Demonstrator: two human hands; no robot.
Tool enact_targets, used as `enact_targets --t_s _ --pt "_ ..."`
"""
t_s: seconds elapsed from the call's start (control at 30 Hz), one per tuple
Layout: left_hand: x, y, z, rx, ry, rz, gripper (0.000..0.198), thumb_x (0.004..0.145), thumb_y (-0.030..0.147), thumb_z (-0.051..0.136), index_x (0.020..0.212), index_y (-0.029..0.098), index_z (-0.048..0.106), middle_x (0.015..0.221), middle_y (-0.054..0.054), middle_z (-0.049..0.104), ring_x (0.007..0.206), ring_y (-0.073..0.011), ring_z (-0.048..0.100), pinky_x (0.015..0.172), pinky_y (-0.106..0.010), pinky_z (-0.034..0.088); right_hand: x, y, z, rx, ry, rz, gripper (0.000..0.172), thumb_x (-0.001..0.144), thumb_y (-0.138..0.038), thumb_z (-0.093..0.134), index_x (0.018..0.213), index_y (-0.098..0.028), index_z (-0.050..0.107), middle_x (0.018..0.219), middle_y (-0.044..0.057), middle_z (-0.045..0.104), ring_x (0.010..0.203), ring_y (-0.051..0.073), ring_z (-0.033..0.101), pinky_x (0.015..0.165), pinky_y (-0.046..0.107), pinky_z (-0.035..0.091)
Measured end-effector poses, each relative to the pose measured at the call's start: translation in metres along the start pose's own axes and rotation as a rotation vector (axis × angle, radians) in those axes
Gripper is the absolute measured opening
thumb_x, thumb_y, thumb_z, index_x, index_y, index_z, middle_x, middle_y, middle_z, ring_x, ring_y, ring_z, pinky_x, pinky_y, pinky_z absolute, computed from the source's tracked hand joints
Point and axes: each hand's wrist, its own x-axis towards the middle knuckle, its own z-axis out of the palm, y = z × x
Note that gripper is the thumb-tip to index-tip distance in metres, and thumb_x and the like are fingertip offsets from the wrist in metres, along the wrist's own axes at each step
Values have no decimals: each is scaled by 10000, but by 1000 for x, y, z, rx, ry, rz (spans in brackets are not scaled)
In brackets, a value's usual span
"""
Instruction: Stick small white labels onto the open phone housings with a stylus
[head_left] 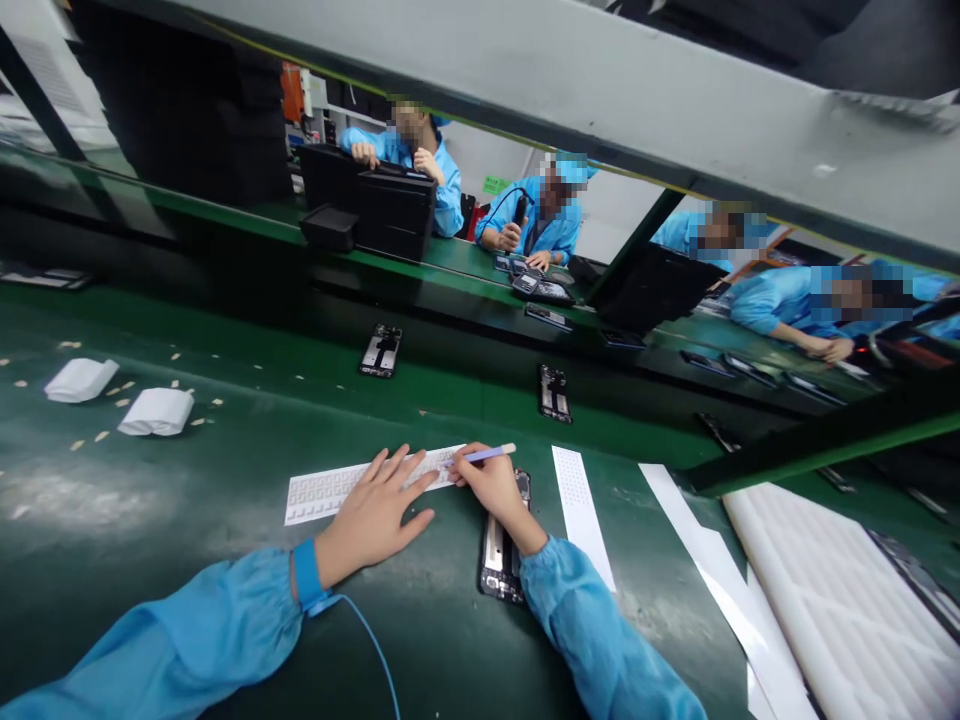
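My left hand (373, 522) lies flat with fingers spread across a white sheet of small stickers (321, 490), and a blue wrist strap with a cord is round that wrist. In my right hand (496, 494) is a slim purple pen-like stick (487, 454), its tip down at the sheet's right part and its pale end pointing right. Partly under my right hand and wrist, an opened phone (498, 572) lies on the green bench; its inner frame and boards show, and its middle is hidden.
Two crumpled white packets (156, 411) lie at left among small scraps. Two opened phones (555, 392) sit on the green strip ahead. Right of my hand are a dotted sheet (579, 505), white strips (694, 540) and a white ridged tray (832, 570). Co-workers (540, 215) sit opposite, behind a post.
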Motion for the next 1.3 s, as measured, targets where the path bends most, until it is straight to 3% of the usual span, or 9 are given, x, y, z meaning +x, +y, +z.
enact_targets --t_s 0.67,0.83,0.9,1.0,1.13,1.3 --pt "0 -2 0 13 -40 -10 505 967 488 457 1440 316 424 1544 -45 346 1425 -322 275 1139 -562 254 -1 -1 -1 9 -21 19 139 779 -298 648 808 -179 715 657 30 733 582 204 705 551 280 574" --pt "0 -1 0 16 -49 -12 500 966 491 455 1433 316 432 1534 -49 362 1423 -324 277 1133 -569 264 2 -5 -1 145 -19 43 246 751 -416 727 792 -175 701 666 49 739 560 210 701 551 307 593" --pt "1 -2 -1 17 -38 -10 498 961 483 469 1428 314 439 1522 -52 378 1419 -322 286 1130 -565 277 -3 -14 -2 188 44 39 319 727 -482 756 780 -174 692 653 54 732 540 210 694 521 309 590" --pt "1 -2 -5 9 4 3 470 949 430 506 1398 292 478 1496 -66 411 1406 -320 310 1125 -565 295 -31 -30 -9 231 231 9 373 738 -526 759 827 -171 692 689 64 737 576 213 703 500 296 581" --pt "-2 12 -11 -66 95 100 330 947 257 497 1263 237 589 1404 -84 507 1368 -298 369 1137 -556 284 -102 -29 -26 232 450 31 330 783 -494 751 857 -176 702 711 70 745 560 203 695 514 301 587" --pt "-11 56 -14 -248 -11 294 265 920 224 517 1165 220 617 1321 -86 552 1322 -278 419 1119 -523 342 -185 -3 -32 140 595 161 312 791 -488 745 845 -181 739 693 88 750 545 239 703 515 352 619"
